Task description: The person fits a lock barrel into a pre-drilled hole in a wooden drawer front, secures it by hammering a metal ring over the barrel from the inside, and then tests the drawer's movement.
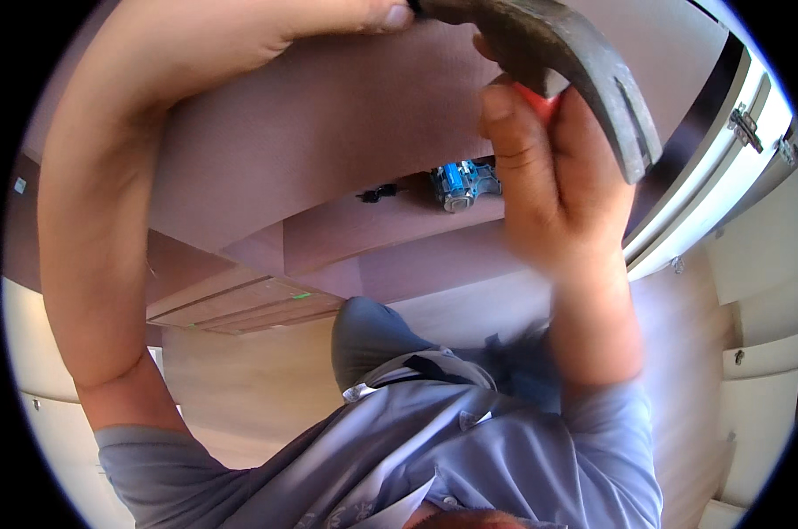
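Note:
My right hand (562,167) is closed round the red handle (540,104) of a claw hammer, its thumb pointing up along the grip. The worn grey hammer head (584,57) arches over that hand, with the split claw hanging down on the right. At the upper edge, the thumb of my left hand (364,16) presses against a small black thing (417,7) near the hammer head. The other left fingers are out of the picture, and what they pinch cannot be made out. Behind both hands spreads a brownish-mauve cabinet panel (346,115).
A blue and grey cordless power tool (456,187) lies on a shelf below the panel, beside a small black item (377,193). At right stands a white door edge with a metal hinge (745,130). Drawer fronts (240,304) sit lower left; pale panels (760,353) line the right.

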A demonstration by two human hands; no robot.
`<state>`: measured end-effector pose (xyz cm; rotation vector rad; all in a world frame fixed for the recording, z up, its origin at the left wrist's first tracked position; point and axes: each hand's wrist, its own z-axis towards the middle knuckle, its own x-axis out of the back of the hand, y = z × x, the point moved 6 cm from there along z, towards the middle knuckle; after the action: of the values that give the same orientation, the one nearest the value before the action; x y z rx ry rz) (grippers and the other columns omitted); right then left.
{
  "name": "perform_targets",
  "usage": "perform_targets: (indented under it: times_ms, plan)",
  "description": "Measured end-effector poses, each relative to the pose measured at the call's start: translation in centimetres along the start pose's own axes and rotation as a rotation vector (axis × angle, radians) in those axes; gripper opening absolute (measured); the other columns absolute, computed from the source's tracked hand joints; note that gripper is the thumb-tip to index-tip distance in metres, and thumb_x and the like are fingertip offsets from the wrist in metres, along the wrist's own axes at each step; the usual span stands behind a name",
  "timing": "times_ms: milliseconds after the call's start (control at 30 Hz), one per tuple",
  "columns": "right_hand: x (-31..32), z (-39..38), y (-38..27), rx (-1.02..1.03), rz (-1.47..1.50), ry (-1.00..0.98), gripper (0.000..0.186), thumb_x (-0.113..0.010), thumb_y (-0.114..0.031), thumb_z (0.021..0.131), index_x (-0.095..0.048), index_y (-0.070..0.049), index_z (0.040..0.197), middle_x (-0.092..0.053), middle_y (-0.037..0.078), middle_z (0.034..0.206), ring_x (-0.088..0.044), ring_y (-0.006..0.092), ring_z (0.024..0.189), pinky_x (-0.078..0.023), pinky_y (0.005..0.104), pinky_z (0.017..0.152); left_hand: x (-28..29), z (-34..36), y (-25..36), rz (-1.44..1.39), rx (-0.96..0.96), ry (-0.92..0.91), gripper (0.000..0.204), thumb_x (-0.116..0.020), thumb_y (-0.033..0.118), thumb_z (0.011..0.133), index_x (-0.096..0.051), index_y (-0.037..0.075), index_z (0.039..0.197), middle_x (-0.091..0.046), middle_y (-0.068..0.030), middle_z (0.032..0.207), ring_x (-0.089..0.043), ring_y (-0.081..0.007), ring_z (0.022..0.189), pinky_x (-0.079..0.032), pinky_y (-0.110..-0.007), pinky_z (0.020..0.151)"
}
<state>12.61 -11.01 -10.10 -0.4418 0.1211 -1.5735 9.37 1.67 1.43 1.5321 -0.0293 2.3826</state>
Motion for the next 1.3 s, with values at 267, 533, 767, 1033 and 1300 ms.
perform_targets:
  times_ms: [267,533,767,1033,1300]
  plan:
    - [0.9,-0.3,0.1,0.085,0.007,0.059,0.034,-0.059,-0.013,0.107,-0.059,0.004,0.136,-0.068,0.005,0.099,-0.052,0.0033,0.065,-0.040,0.0176,0.054,2.2,0.7,-0.4,-0.208,0.200,-0.202,0.034,-0.078,0.010,0.080,-0.066,-0.004,0.109,-0.077,-0.0104,0.091,-0.067,-0.0122,0.077,-0.052,-0.027,0.069]
    - [0.6,-0.1,0.0,0.027,0.015,0.036,0.032,-0.055,-0.011,0.107,-0.058,0.005,0.134,-0.069,0.008,0.096,-0.050,0.0033,0.060,-0.038,0.0177,0.052,1.1,0.6,0.2,0.033,0.239,-0.091,0.034,-0.077,0.013,0.080,-0.068,-0.005,0.107,-0.077,-0.0116,0.089,-0.068,-0.0145,0.077,-0.052,-0.029,0.069]
    - [0.1,0.0,-0.1,0.143,-0.062,0.044,0.030,-0.058,-0.011,0.106,-0.060,0.005,0.132,-0.069,0.007,0.093,-0.055,0.0060,0.065,-0.041,0.0184,0.053,2.1,0.2,0.6,0.110,0.048,-0.059,0.032,-0.079,0.015,0.080,-0.070,-0.003,0.104,-0.077,-0.0111,0.087,-0.068,-0.0150,0.077,-0.052,-0.030,0.070]
    - [1.9,-1.4,0.5,0.033,0.030,0.148,0.030,-0.055,-0.010,0.108,-0.058,0.004,0.134,-0.067,0.007,0.089,-0.050,0.0037,0.057,-0.037,0.0180,0.048,0.4,1.1,-0.4,-0.102,0.002,-0.119,0.032,-0.080,0.012,0.080,-0.070,-0.003,0.107,-0.077,-0.0130,0.090,-0.069,-0.0152,0.077,-0.052,-0.030,0.070]
    - [0.0,-0.7,0.6,0.003,-0.097,0.088,0.012,-0.072,-0.004,0.093,-0.069,0.000,0.104,-0.067,0.016,0.082,-0.067,0.0315,0.063,-0.053,0.0340,0.059,-0.2,0.3,-0.8,-0.043,-0.035,0.022,0.038,-0.079,0.012,0.081,-0.067,-0.006,0.112,-0.077,-0.0141,0.091,-0.069,-0.0163,0.078,-0.053,-0.029,0.071]
